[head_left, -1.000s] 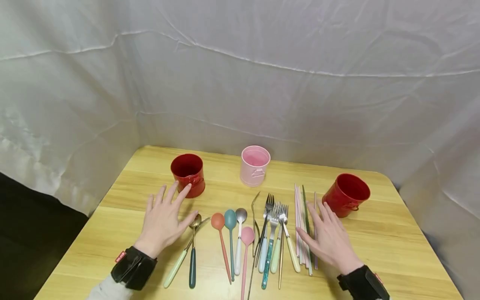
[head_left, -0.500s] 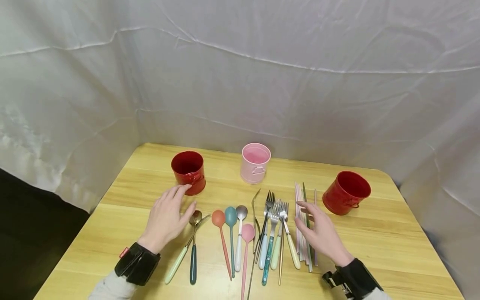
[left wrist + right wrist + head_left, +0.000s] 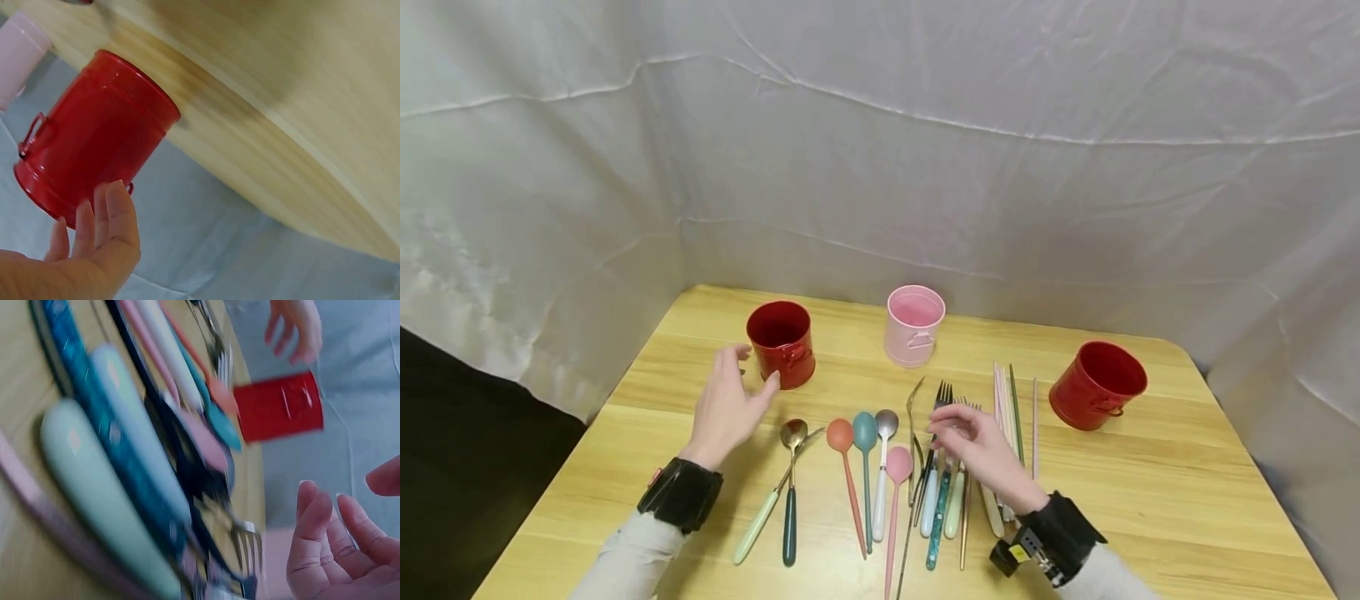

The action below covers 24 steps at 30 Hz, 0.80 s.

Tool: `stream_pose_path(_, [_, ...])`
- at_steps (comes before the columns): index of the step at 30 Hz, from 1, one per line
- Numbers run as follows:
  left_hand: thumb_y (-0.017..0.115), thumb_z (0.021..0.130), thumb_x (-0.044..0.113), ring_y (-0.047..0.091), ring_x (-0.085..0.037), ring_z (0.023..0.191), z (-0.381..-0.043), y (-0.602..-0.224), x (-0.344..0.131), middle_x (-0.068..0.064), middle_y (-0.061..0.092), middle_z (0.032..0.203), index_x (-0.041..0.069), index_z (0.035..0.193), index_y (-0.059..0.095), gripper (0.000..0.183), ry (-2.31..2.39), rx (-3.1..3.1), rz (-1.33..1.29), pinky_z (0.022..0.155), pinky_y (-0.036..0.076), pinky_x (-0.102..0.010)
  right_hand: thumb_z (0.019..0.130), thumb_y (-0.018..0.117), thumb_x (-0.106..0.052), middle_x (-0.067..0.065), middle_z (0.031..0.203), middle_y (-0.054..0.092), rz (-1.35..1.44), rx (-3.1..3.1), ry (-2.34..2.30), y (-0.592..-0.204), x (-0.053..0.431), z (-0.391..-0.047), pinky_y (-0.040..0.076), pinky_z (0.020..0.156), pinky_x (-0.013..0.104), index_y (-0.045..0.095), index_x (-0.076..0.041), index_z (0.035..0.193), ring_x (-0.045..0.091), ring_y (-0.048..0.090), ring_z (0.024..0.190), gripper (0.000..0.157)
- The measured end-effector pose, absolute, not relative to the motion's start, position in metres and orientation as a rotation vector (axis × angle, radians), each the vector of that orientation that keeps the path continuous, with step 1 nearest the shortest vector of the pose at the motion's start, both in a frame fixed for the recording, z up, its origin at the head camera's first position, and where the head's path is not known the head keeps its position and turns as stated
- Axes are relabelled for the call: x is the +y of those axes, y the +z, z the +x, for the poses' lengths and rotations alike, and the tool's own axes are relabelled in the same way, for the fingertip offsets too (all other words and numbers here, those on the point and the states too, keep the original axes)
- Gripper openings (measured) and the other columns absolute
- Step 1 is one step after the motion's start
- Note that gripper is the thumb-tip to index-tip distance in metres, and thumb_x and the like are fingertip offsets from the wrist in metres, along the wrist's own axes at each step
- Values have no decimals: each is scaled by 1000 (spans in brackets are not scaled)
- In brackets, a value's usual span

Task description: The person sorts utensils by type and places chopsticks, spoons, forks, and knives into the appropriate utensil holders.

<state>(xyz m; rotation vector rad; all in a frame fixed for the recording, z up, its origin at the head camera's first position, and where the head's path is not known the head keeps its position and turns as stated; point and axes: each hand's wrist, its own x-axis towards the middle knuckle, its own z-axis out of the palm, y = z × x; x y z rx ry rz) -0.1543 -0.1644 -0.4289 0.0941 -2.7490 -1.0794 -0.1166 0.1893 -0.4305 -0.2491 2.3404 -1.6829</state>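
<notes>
My left hand reaches up beside the left red bucket, thumb and fingers spread apart and holding nothing. In the left wrist view its fingertips overlap the rim of the red bucket. My right hand hovers over the group of forks, its fingers loosely bent and nothing between them. Below it lie a black fork, a teal-handled fork and several others. In the right wrist view the thumb and fingers of the right hand stand apart above the fork tines.
A pink bucket stands at the back middle, and another red bucket tilts at the right. Several spoons, including an orange spoon and a pink spoon, lie left of the forks. Chopsticks lie at the right.
My right hand has moved left from the chopsticks to over the forks, its fingers bending more. My left hand has stayed near the left red bucket, turning and raising its thumb toward it.
</notes>
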Motion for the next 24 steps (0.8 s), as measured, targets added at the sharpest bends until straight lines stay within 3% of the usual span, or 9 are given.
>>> stream_pose_path(5, [68,91,47,43,-42,136,-171,-426,-166,-24,31,157,2,156,19,92,-1235,-2680,117,105,46,-59,96,59,-7,27,110,68,-336,2351,-1596,-438,159,-119,59,74,27,59,9,123,27,70,86,32])
stream_pose_path(10, [72,88,50,32,-41,148,-188,-424,-167,-22,22,164,7,160,8,106,-1356,-2661,94,117,36,-60,93,59,-4,26,100,69,-401,2302,-1556,-442,134,-121,61,63,38,60,9,120,33,69,74,31])
stream_pose_path(12, [73,87,50,29,-41,150,-193,-424,-167,-21,21,165,8,161,4,110,-1395,-2669,96,119,33,-60,92,59,-4,25,97,69,-447,2284,-1524,-443,126,-121,60,58,38,61,9,119,31,68,70,30])
stream_pose_path(17, [79,83,45,31,-39,150,-202,-424,-166,-22,25,163,8,161,2,116,-1491,-2649,85,121,31,-59,90,58,-5,14,95,70,-555,2324,-1398,-447,108,-122,52,63,20,64,6,116,10,61,74,29])
stream_pose_path(20, [83,80,39,36,-37,147,-207,-426,-164,-23,33,159,7,160,4,117,-1526,-2617,66,120,33,-57,88,58,-3,6,89,66,-599,2372,-1310,-448,100,-122,47,64,18,66,4,113,6,56,71,28])
stream_pose_path(24, [87,76,33,40,-37,143,-214,-430,-163,-22,38,155,8,159,8,117,-1552,-2574,56,119,35,-55,83,63,-2,-1,78,63,-688,2543,-1107,-450,90,-121,44,60,17,69,-2,97,2,50,62,15])
